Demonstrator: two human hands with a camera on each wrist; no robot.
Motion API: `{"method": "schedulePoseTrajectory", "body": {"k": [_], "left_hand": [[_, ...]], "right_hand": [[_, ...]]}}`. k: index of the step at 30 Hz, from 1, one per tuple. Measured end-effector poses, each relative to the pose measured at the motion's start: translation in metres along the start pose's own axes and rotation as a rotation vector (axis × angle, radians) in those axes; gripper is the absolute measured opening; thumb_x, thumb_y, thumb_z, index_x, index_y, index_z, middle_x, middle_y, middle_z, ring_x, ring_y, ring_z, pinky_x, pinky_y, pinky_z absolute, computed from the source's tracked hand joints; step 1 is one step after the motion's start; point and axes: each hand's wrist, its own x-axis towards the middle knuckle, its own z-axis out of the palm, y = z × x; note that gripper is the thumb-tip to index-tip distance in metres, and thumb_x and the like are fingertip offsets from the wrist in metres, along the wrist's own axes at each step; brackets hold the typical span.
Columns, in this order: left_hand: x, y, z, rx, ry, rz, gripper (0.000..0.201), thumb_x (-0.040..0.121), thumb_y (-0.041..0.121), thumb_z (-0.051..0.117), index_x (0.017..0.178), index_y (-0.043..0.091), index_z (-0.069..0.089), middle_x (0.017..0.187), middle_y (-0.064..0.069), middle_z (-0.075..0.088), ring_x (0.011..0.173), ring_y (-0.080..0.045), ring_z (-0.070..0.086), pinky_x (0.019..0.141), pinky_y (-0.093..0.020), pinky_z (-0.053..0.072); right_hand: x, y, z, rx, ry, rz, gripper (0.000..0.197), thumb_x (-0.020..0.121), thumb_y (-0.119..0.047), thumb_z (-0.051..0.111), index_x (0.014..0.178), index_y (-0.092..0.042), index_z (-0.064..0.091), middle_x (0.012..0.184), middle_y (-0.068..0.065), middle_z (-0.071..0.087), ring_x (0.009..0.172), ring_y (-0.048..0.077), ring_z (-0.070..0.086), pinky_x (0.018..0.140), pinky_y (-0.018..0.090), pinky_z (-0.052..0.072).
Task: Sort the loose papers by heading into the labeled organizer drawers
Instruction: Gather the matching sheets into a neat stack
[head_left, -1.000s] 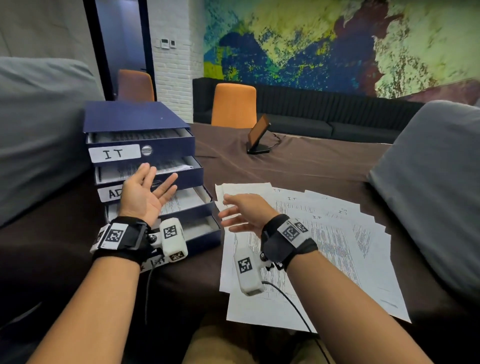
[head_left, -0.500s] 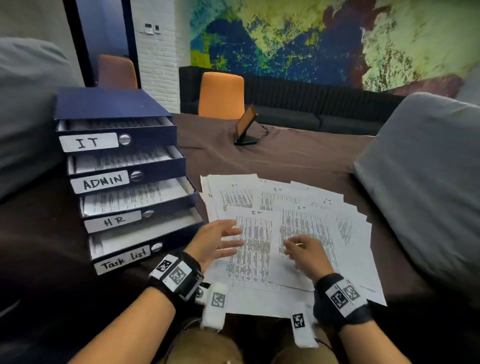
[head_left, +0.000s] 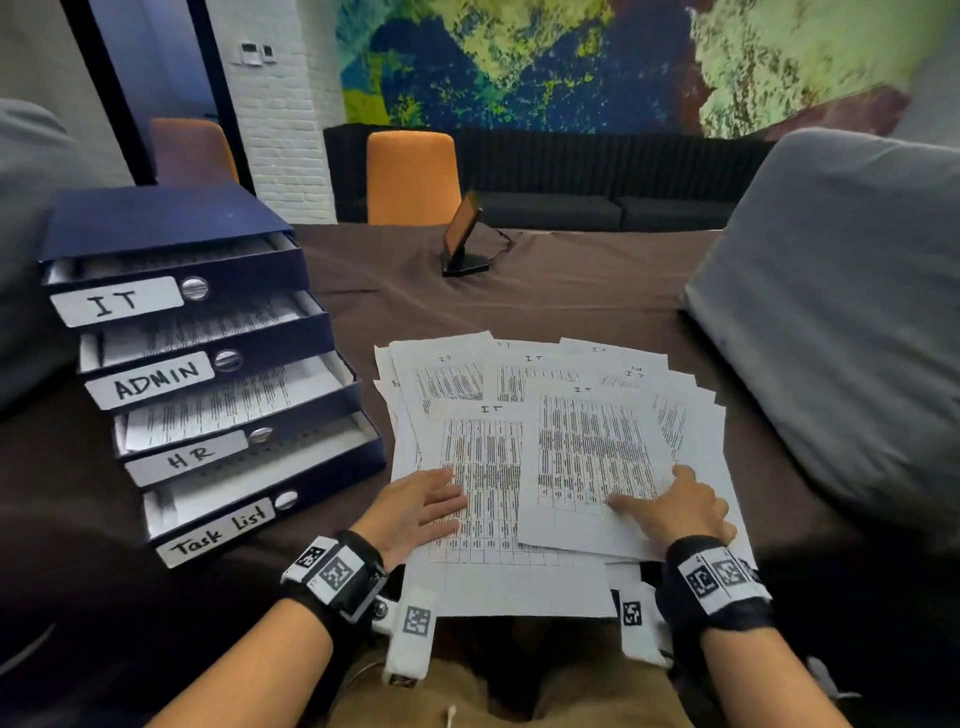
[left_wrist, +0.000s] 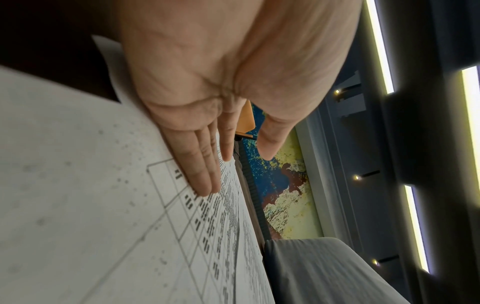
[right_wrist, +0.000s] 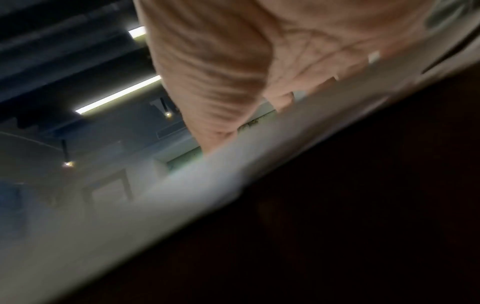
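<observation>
A blue organizer (head_left: 156, 223) stands at the left with four part-open drawers labelled IT (head_left: 117, 301), ADMIN (head_left: 156, 382), HR (head_left: 189, 457) and Task list (head_left: 223, 530), and sheets lie in them. Loose printed papers (head_left: 566, 364) are fanned out on the table in front of me, and several show the heading IT. My left hand (head_left: 421, 506) lies flat, fingers straight, on the near-left IT sheet (head_left: 483, 467), also seen as hand (left_wrist: 207, 164) on paper (left_wrist: 103, 226). My right hand (head_left: 675, 506) rests on the top sheet (head_left: 587, 457), thumb flat; its fingertips are hidden in both views.
The table carries a brown cloth (head_left: 519, 291). A large grey cushion (head_left: 841, 312) lies close on the right and another (head_left: 26, 234) on the left behind the organizer. A dark tablet on a stand (head_left: 462, 239) sits further back, with an orange chair (head_left: 413, 176) beyond it.
A second ago my left hand was up at the organizer drawers. Both hands have since come down toward me onto the paper pile.
</observation>
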Motion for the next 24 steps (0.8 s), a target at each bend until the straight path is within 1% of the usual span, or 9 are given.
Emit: {"method": "schedulePoseTrajectory", "body": {"k": [3, 7, 11, 13, 17, 20, 21, 22, 24], "left_hand": [[0.003, -0.004, -0.001, 0.024, 0.007, 0.017, 0.022, 0.101, 0.021, 0.059, 0.120, 0.010, 0.062, 0.123, -0.017, 0.067, 0.110, -0.026, 0.069, 0.092, -0.042, 0.057], [0.004, -0.003, 0.000, 0.031, 0.009, 0.020, 0.024, 0.100, 0.022, 0.060, 0.120, 0.009, 0.061, 0.121, -0.017, 0.069, 0.109, -0.026, 0.070, 0.088, -0.039, 0.058], [0.002, -0.003, 0.002, 0.019, 0.025, 0.029, 0.026, 0.098, 0.020, 0.063, 0.120, 0.007, 0.061, 0.121, -0.019, 0.068, 0.109, -0.027, 0.070, 0.094, -0.042, 0.057], [0.002, -0.004, 0.002, 0.021, 0.025, 0.036, 0.027, 0.098, 0.020, 0.064, 0.120, 0.006, 0.061, 0.121, -0.019, 0.068, 0.109, -0.027, 0.070, 0.094, -0.042, 0.057], [0.003, -0.004, 0.003, 0.024, 0.028, 0.036, 0.029, 0.096, 0.021, 0.066, 0.120, 0.006, 0.061, 0.120, -0.019, 0.069, 0.107, -0.027, 0.071, 0.091, -0.041, 0.058], [0.004, -0.005, 0.002, 0.024, 0.020, 0.045, 0.030, 0.096, 0.021, 0.066, 0.121, 0.006, 0.061, 0.120, -0.018, 0.069, 0.107, -0.027, 0.071, 0.090, -0.040, 0.058], [0.003, -0.005, 0.002, 0.024, 0.019, 0.047, 0.030, 0.096, 0.021, 0.066, 0.121, 0.006, 0.061, 0.120, -0.018, 0.069, 0.108, -0.027, 0.071, 0.090, -0.040, 0.058], [0.004, -0.005, 0.002, 0.023, 0.020, 0.047, 0.030, 0.096, 0.021, 0.066, 0.120, 0.006, 0.061, 0.120, -0.018, 0.069, 0.108, -0.027, 0.071, 0.090, -0.040, 0.058], [0.005, -0.006, 0.002, 0.019, 0.024, 0.046, 0.028, 0.096, 0.021, 0.066, 0.120, 0.006, 0.061, 0.120, -0.018, 0.069, 0.107, -0.027, 0.071, 0.090, -0.040, 0.058]], "right_hand": [[0.001, 0.004, 0.001, -0.051, 0.010, -0.002, 0.113, 0.061, -0.063, 0.083, 0.147, -0.023, 0.022, 0.144, 0.014, 0.041, 0.133, 0.037, 0.038, 0.109, 0.053, 0.034], [0.004, 0.005, -0.005, 0.053, -0.036, -0.001, 0.103, 0.063, -0.049, 0.089, 0.138, -0.020, 0.025, 0.133, 0.014, 0.051, 0.118, 0.040, 0.054, 0.099, 0.051, 0.047], [0.002, 0.006, -0.008, -0.020, -0.009, 0.030, 0.111, 0.057, -0.056, 0.089, 0.140, -0.017, 0.027, 0.141, 0.015, 0.043, 0.132, 0.037, 0.039, 0.105, 0.055, 0.040], [0.002, 0.006, -0.013, -0.036, -0.015, 0.025, 0.113, 0.057, -0.057, 0.089, 0.141, -0.017, 0.027, 0.142, 0.015, 0.040, 0.133, 0.036, 0.038, 0.104, 0.054, 0.041], [0.005, 0.012, -0.022, -0.002, -0.077, 0.011, 0.101, 0.059, -0.051, 0.090, 0.133, -0.015, 0.031, 0.130, 0.011, 0.052, 0.115, 0.035, 0.057, 0.090, 0.044, 0.049], [0.010, 0.015, -0.023, 0.019, -0.121, -0.010, 0.079, 0.062, -0.046, 0.090, 0.118, -0.011, 0.047, 0.113, 0.007, 0.064, 0.092, 0.026, 0.061, 0.078, 0.035, 0.049], [0.010, 0.013, -0.022, 0.019, -0.116, -0.013, 0.073, 0.063, -0.046, 0.090, 0.114, -0.011, 0.052, 0.111, 0.007, 0.065, 0.089, 0.025, 0.060, 0.079, 0.036, 0.051], [0.010, 0.011, -0.019, -0.006, -0.092, -0.011, 0.071, 0.064, -0.049, 0.088, 0.113, -0.011, 0.054, 0.115, 0.009, 0.063, 0.096, 0.027, 0.059, 0.086, 0.039, 0.051], [0.010, 0.006, -0.012, -0.104, -0.011, 0.003, 0.083, 0.066, -0.062, 0.081, 0.125, -0.013, 0.049, 0.136, 0.014, 0.050, 0.125, 0.033, 0.045, 0.102, 0.046, 0.042]]}}
